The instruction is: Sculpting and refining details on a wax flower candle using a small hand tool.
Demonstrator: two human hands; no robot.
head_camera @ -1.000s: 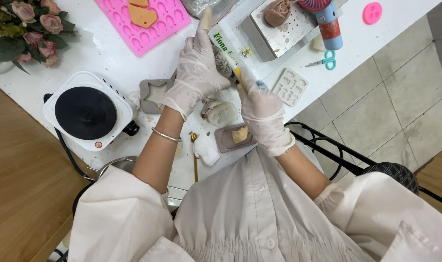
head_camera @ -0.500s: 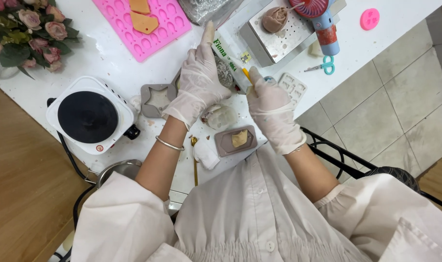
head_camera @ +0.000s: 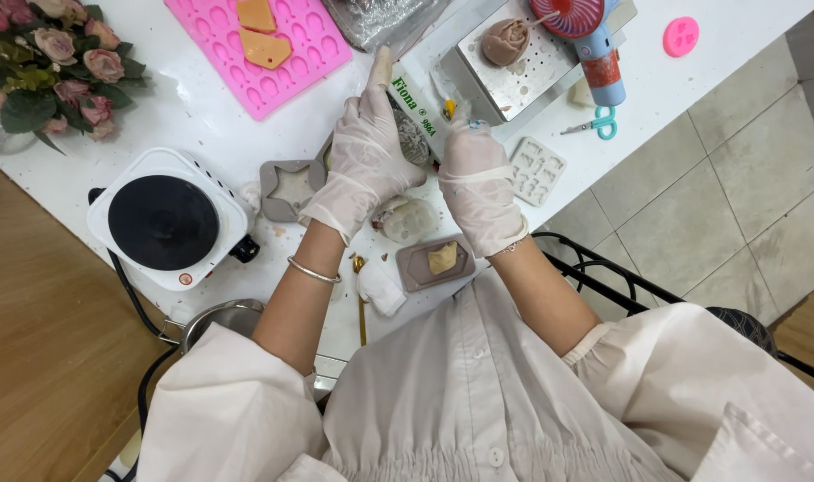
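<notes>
Both my hands wear thin white gloves. My left hand (head_camera: 364, 156) lies along a long white box (head_camera: 418, 105) with green print, index finger stretched up its side. My right hand (head_camera: 477, 174) grips the same box from the right, and a small yellow bit shows at its fingertips. A grey textured piece (head_camera: 413, 139) sits between the two hands; what it is cannot be told. Just below the hands lie a round translucent mould (head_camera: 412, 220) and a grey mould (head_camera: 436, 261) with a yellowish lump in it. A grey star-shaped mould (head_camera: 290, 187) is left of my left hand.
On the white table (head_camera: 202, 116) are a white hot plate (head_camera: 168, 221), a pink mould sheet (head_camera: 262, 43), flowers (head_camera: 52, 62), a metal tray (head_camera: 523, 67) with a rose-shaped piece, a hand fan (head_camera: 589, 31), small scissors (head_camera: 594, 125), a clear mould (head_camera: 538, 170) and a steel pot (head_camera: 218, 318).
Both hands have carried the white box farther from my body. The box now stands steeper, and the moulds below the hands are uncovered.
</notes>
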